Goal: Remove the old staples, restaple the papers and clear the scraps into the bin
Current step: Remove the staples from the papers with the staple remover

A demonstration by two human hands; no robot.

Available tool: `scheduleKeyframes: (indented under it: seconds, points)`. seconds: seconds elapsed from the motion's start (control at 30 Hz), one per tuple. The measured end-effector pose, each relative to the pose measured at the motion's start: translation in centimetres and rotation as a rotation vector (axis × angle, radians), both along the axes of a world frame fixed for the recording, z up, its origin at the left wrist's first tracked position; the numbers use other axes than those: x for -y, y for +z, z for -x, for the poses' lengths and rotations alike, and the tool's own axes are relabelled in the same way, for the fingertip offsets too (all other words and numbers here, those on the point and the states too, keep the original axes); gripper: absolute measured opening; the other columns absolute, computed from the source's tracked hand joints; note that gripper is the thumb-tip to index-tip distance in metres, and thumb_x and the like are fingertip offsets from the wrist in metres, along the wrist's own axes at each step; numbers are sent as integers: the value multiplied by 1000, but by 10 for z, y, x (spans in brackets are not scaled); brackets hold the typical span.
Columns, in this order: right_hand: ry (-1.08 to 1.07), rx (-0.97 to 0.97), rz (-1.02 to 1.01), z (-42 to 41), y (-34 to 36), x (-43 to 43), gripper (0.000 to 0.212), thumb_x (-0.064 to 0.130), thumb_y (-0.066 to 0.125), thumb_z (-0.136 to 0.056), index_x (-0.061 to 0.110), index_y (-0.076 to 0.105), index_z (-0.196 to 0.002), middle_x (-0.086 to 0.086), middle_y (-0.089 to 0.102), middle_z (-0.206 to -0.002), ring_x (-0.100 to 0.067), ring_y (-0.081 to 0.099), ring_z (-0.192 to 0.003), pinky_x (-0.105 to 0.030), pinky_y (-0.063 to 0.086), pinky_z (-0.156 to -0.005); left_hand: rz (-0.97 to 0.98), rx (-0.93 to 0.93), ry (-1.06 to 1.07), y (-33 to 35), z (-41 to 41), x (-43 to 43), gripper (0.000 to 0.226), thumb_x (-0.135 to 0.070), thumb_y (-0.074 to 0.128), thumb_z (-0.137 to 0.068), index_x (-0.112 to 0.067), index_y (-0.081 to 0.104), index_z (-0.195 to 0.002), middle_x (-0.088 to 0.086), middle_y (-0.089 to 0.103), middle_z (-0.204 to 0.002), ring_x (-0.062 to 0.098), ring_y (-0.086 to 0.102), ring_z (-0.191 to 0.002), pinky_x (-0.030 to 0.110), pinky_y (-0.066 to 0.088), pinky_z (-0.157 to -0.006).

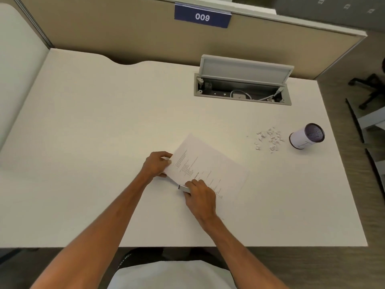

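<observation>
Desk: I see a broad, flat, matte off-white top. An open cable hatch with a grey metal lid is set into the far side.
Papers: thin printed white sheets lie skewed at mid-desk, just ahead of me; the near left corner is lifted off the surface.
Left hand: fingers are closed on the lifted left edge of the papers, thumb on top.
Right hand: fingers are wrapped around a small metal tool at the papers' near edge. I cannot tell whether it is a stapler or a staple remover.
Step in hand: I judge the corner is being worked. Best practice is to keep the sheets squared and pinned flat, and to press the tool straight, as thin paper tears easily.
Bin: a small white cylinder with a dark mesh mouth, tipped on its side, well right of the papers.
Scraps: tiny, light, crumpled white bits are scattered just left of the bin, not yet cleared.
</observation>
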State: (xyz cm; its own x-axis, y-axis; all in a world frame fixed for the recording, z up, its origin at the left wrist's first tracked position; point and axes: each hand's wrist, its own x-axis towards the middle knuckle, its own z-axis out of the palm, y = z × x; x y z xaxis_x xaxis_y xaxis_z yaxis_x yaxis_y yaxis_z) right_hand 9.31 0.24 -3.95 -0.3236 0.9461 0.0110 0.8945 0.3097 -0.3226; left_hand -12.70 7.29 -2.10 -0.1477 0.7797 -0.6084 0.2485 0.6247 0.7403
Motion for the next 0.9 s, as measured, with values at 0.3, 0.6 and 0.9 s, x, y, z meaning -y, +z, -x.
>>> scheduleKeyframes:
  seconds: [0.3, 0.6, 0.9]
  points:
    - [-209, -418, 582, -2, 9, -24, 22, 34, 72, -93, 36, 66, -113, 17, 74, -102, -8, 68, -93, -34, 54, -79, -61, 261, 179, -12, 2, 4, 25, -3, 69, -106, 1, 73, -131, 25, 80, -122, 39, 79, -115, 26, 69, -76]
    - [-269, -576, 618, 5, 10, -28, 22, 40, 62, -89, 35, 65, -111, 10, 79, -98, -14, 71, -87, -42, 60, -80, -106, 330, 419, -23, -20, 27, 14, -3, 71, -104, -8, 75, -117, 18, 84, -112, 30, 83, -99, 37, 69, -88]
    - [-194, -498, 308, 17, 20, -46, 15, 20, 73, -97, 18, 62, -108, 5, 64, -101, -11, 60, -84, -22, 48, -73, -170, 390, 375, -17, -23, 23, 24, -5, 76, -102, -4, 74, -126, 15, 85, -107, 24, 83, -91, 30, 68, -81]
